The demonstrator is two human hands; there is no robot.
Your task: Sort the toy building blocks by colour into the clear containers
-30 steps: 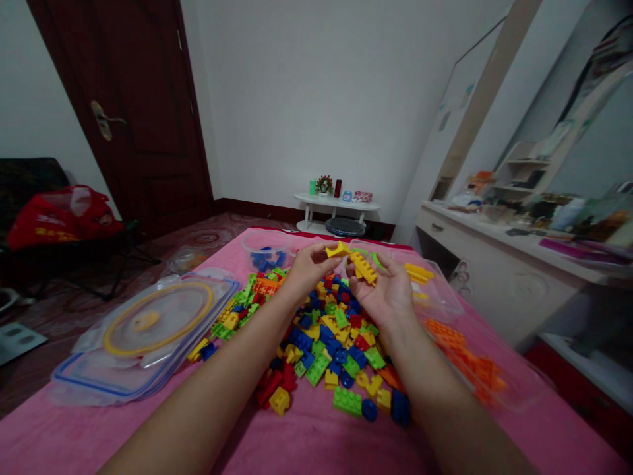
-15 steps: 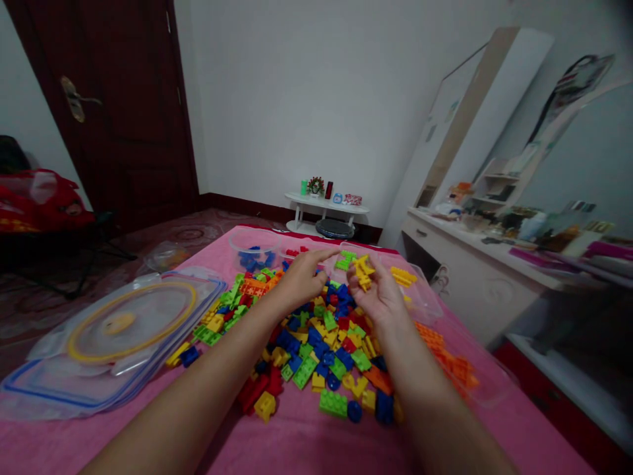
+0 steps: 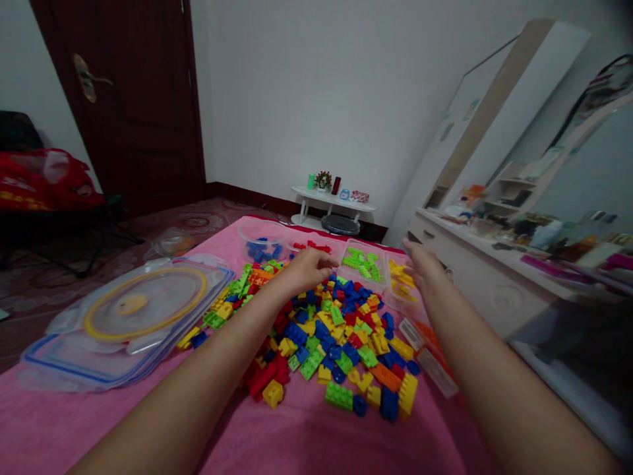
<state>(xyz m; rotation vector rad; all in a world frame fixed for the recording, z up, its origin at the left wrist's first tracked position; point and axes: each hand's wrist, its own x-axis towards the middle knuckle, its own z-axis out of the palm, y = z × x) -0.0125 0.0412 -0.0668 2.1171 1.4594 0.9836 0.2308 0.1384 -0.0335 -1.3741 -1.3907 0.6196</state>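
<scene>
Two forearms reach out over the pink cover (image 3: pixel 306 448). Left hand (image 3: pixel 309 269) hangs palm-down at the far edge of the block pile (image 3: pixel 336 336), fingers curled; whether it grips a piece I cannot tell. Right hand (image 3: pixel 422 269) is spread loose above the tub of yellow blocks (image 3: pixel 398 282).

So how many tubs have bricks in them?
5, along the pile: blue tub, red tub, green tub, yellow tub by the right hand, orange tub half hidden by that arm. More may be hidden.

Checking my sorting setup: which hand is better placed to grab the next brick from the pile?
Probably left: the left hand rests on the brick pile, while the right hand hovers over the yellow-brick tub.
</scene>
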